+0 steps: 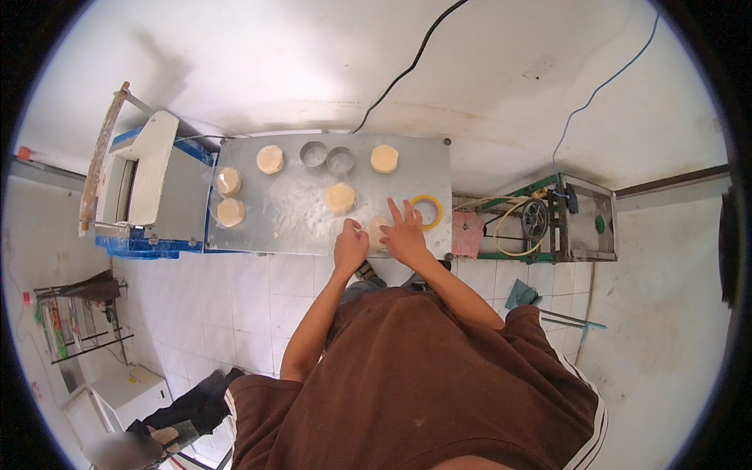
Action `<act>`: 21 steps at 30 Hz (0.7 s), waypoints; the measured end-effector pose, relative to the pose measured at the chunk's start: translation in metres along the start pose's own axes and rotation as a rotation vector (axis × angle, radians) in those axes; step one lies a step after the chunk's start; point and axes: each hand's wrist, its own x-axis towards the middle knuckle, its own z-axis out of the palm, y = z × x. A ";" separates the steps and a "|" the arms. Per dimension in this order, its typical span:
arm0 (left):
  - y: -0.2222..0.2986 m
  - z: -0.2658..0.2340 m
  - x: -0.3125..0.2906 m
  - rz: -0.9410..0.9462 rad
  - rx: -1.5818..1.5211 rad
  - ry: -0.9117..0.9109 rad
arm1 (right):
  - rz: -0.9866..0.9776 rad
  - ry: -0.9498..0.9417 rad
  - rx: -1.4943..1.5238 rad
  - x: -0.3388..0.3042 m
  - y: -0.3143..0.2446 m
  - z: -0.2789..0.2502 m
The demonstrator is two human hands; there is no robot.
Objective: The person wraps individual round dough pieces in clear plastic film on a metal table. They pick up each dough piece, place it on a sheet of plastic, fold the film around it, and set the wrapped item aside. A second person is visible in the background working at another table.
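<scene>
A pale yellow round stack of what looks like dough discs [378, 233] stands at the near edge of a floury metal table [266, 227], between my hands. My left hand [351, 246] is at its left side, fingers curled in; whatever they pinch is too small to make out. Over the stack's right side, my right hand [405, 235] has its fingers spread, the thumb side against it. A roll of yellow tape [427, 212] lies just beyond that hand. Another round stack [340, 198] sits farther in, with two metal rings [341, 161] behind it.
More pale stacks stand at the back right [384, 159], back left [270, 159] and left edge [229, 212]. A blue and white machine [153, 188] adjoins the table's left end. Rightward is a green-framed machine with a wheel [535, 219]. Another person [188, 411] is at lower left.
</scene>
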 end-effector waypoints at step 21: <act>0.003 0.003 0.001 -0.008 0.030 -0.030 | 0.249 0.084 0.360 0.010 0.008 -0.010</act>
